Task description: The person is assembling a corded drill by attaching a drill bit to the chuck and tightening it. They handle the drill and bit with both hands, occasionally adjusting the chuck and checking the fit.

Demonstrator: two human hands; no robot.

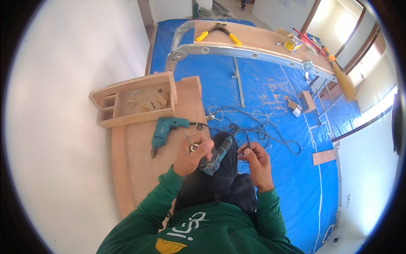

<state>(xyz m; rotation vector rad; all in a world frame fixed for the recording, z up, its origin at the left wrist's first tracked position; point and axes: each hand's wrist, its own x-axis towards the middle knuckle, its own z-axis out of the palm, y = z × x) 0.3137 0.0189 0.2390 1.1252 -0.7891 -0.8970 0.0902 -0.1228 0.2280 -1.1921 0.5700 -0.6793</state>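
A teal and dark grey power tool, which looks like an angle grinder, lies across my dark trousers. My left hand is closed beside the grinder's head; a small pale metal piece shows between its fingers, its kind unclear. To the right of the grinder, my right hand pinches a thin dark pointed thing, too small to name. A teal power drill lies on the wooden board just left of my left hand, bit toward me.
Ahead left stands an open wooden box with scraps inside. Cables tangle on the blue sheet. A raised plank on a metal frame carries yellow-handled cutters, a small box and a brush. A white wall borders the left.
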